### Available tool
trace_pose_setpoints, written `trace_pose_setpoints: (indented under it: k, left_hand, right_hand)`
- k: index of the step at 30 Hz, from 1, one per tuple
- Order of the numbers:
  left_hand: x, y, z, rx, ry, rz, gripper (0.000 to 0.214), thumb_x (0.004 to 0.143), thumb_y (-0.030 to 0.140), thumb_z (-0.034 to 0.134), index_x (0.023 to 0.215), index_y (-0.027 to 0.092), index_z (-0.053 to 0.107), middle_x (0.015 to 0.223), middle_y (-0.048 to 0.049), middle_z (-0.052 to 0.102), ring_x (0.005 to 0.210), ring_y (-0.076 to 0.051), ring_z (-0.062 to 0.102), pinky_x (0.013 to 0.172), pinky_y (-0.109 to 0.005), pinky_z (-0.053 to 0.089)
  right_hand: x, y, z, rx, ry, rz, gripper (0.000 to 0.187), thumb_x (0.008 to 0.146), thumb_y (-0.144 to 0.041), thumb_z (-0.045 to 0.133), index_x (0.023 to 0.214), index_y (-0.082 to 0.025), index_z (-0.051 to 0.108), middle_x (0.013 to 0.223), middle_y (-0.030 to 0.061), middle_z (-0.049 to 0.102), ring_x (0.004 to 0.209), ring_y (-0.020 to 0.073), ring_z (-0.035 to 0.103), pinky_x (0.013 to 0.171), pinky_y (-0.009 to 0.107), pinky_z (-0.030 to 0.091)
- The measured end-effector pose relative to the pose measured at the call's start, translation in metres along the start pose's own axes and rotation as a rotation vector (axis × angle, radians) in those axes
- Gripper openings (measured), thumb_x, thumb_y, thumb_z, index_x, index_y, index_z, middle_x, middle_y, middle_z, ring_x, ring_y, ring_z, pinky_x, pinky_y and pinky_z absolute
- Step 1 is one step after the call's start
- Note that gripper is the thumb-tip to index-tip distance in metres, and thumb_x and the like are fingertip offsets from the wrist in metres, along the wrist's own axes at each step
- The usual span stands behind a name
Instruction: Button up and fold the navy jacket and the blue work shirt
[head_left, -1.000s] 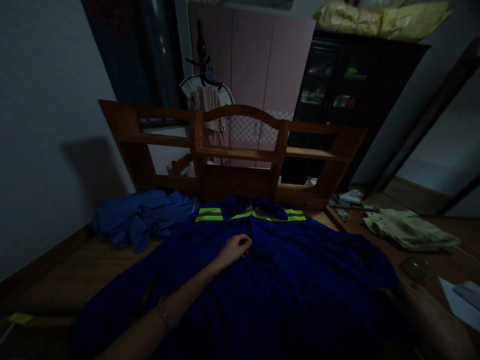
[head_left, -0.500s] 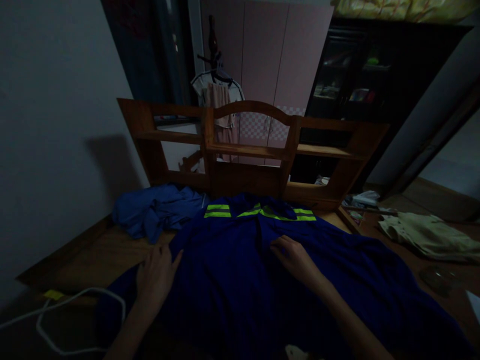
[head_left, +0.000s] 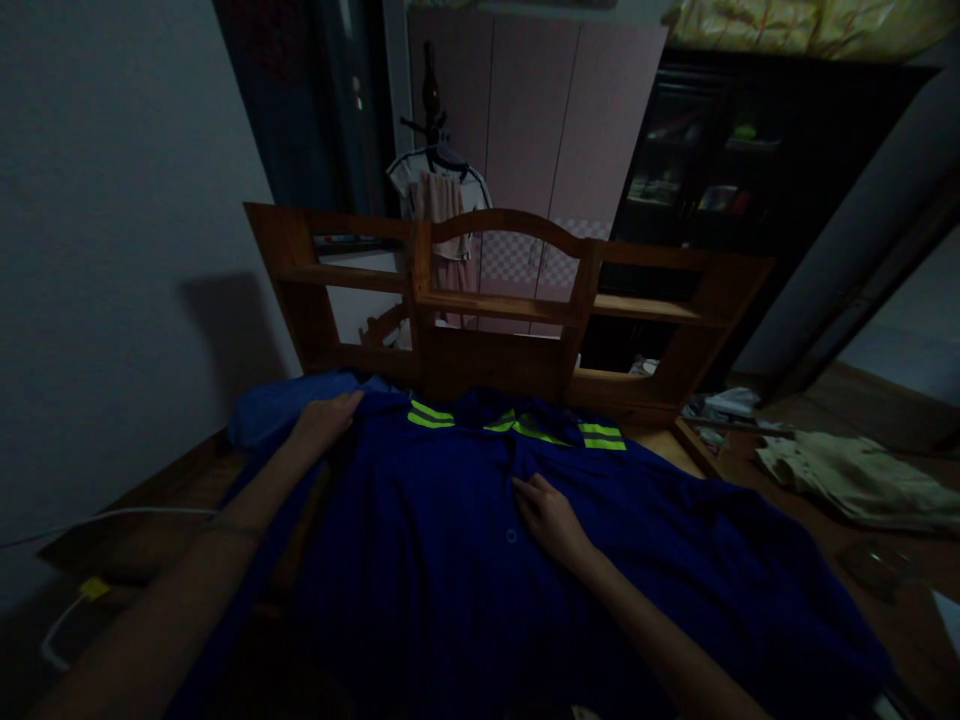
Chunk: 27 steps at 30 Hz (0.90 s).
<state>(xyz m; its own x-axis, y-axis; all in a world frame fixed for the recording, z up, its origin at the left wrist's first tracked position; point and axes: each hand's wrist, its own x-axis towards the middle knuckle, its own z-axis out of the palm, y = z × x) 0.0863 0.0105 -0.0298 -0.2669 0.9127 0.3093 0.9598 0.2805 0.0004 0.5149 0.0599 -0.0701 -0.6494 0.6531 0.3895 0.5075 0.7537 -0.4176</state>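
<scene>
A dark blue work jacket (head_left: 442, 520) with yellow-green reflective strips lies spread across the wooden desk, its collar towards the shelf at the back. My left hand (head_left: 326, 420) is closed on the cloth at the jacket's left shoulder, the fingertips partly hidden at the fabric. At the middle of the chest, my right hand (head_left: 551, 515) pinches the front edge of the same jacket. A round button or ring shape shows just below the right fingers. Behind my left hand lies a lighter blue bundled garment (head_left: 274, 402), partly covered.
A low wooden shelf unit (head_left: 499, 310) stands along the desk's back. On the right are a folded pale garment (head_left: 855, 475) and a glass jar (head_left: 874, 567). A white cable (head_left: 127, 513) runs at the left near a yellow tag (head_left: 94, 588). A wall borders the left.
My left hand has moved up and away to the jacket's shoulder and closed on it, shifting the left sleeve. My right hand has slid slightly left and down onto the front edge.
</scene>
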Motion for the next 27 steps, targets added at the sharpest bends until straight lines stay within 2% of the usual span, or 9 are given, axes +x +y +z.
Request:
trace_pose_setpoints:
  k: [3, 5, 8, 12, 14, 17, 21, 24, 27]
  left_hand:
    - [0.008, 0.022, -0.019, 0.101, -0.001, -0.048, 0.036, 0.081, 0.027, 0.052, 0.112, 0.007, 0.056, 0.109, -0.0226, 0.057, 0.110, -0.038, 0.049, 0.089, -0.048, 0.038]
    - [0.002, 0.053, -0.037, 0.077, 0.071, -0.066, 0.053, 0.079, 0.040, 0.058, 0.119, 0.006, 0.052, 0.120, -0.0252, 0.050, 0.115, -0.042, 0.043, 0.090, -0.052, 0.036]
    - [-0.014, 0.117, -0.055, -0.182, 0.182, 0.137, 0.071, 0.080, 0.053, 0.054, 0.136, 0.016, 0.034, 0.135, -0.0197, 0.037, 0.116, -0.036, 0.044, 0.090, -0.044, 0.039]
    - [-0.024, 0.198, -0.034, -0.591, -0.056, 0.484, 0.035, 0.083, 0.040, 0.055, 0.113, 0.021, 0.055, 0.111, -0.0089, 0.055, 0.100, -0.023, 0.056, 0.086, -0.032, 0.043]
    - [-0.021, 0.220, -0.009, -0.756, -0.223, 0.473, 0.031, 0.072, 0.028, 0.067, 0.100, 0.019, 0.060, 0.103, -0.0081, 0.058, 0.100, -0.024, 0.056, 0.086, -0.033, 0.043]
    - [-0.009, 0.231, 0.024, -0.910, -0.409, 0.425, 0.023, 0.065, 0.020, 0.066, 0.087, 0.015, 0.062, 0.089, -0.0059, 0.062, 0.081, -0.021, 0.062, 0.073, -0.030, 0.049]
    - [0.001, 0.224, 0.041, -1.000, -0.534, 0.430, 0.020, 0.072, 0.027, 0.058, 0.085, 0.012, 0.060, 0.072, -0.0020, 0.063, 0.055, -0.013, 0.060, 0.052, -0.023, 0.047]
    - [-0.001, 0.221, 0.041, -1.090, -0.532, 0.394, 0.020, 0.077, 0.029, 0.052, 0.085, 0.012, 0.056, 0.066, -0.0014, 0.062, 0.053, -0.014, 0.061, 0.049, -0.021, 0.046]
    - [-0.007, 0.228, 0.039, -1.198, -0.459, 0.345, 0.014, 0.080, 0.027, 0.047, 0.084, 0.015, 0.053, 0.066, -0.0011, 0.062, 0.054, -0.014, 0.062, 0.049, -0.021, 0.046]
  right_hand:
    - [0.003, -0.002, -0.001, 0.079, 0.051, 0.017, 0.032, 0.092, -0.025, 0.043, 0.119, -0.022, 0.059, 0.090, 0.0055, 0.056, 0.078, 0.0155, 0.056, 0.070, 0.026, 0.043]
    - [0.004, 0.000, -0.005, 0.161, 0.095, 0.040, 0.031, 0.092, -0.027, 0.043, 0.117, -0.021, 0.061, 0.089, 0.0052, 0.057, 0.077, 0.0153, 0.056, 0.068, 0.025, 0.043]
    - [0.006, 0.001, -0.010, 0.269, 0.169, 0.089, 0.031, 0.092, -0.030, 0.042, 0.113, -0.021, 0.064, 0.088, 0.0052, 0.060, 0.079, 0.0162, 0.057, 0.069, 0.026, 0.044]
    - [0.007, 0.000, -0.014, 0.343, 0.223, 0.120, 0.030, 0.091, -0.033, 0.045, 0.108, -0.021, 0.067, 0.094, 0.0058, 0.063, 0.087, 0.0183, 0.059, 0.075, 0.028, 0.045]
    - [0.007, 0.001, -0.017, 0.355, 0.226, 0.126, 0.030, 0.090, -0.034, 0.046, 0.107, -0.022, 0.067, 0.097, 0.0058, 0.063, 0.089, 0.0188, 0.059, 0.078, 0.029, 0.045]
    - [0.011, 0.005, -0.027, 0.355, 0.228, 0.134, 0.029, 0.089, -0.036, 0.049, 0.104, -0.021, 0.068, 0.098, 0.0060, 0.064, 0.091, 0.0191, 0.060, 0.080, 0.029, 0.045]
    - [0.037, 0.017, -0.053, 0.327, 0.283, 0.104, 0.027, 0.086, -0.036, 0.053, 0.097, -0.020, 0.070, 0.097, 0.0068, 0.065, 0.091, 0.0194, 0.060, 0.080, 0.030, 0.045]
    - [0.064, 0.028, -0.065, 0.335, 0.273, 0.078, 0.026, 0.084, -0.037, 0.055, 0.092, -0.018, 0.071, 0.094, 0.0067, 0.066, 0.088, 0.0190, 0.060, 0.080, 0.031, 0.045]
    - [0.077, 0.038, -0.052, 0.417, 0.082, 0.070, 0.024, 0.080, -0.037, 0.061, 0.088, -0.018, 0.072, 0.090, 0.0060, 0.067, 0.083, 0.0181, 0.060, 0.075, 0.029, 0.046]
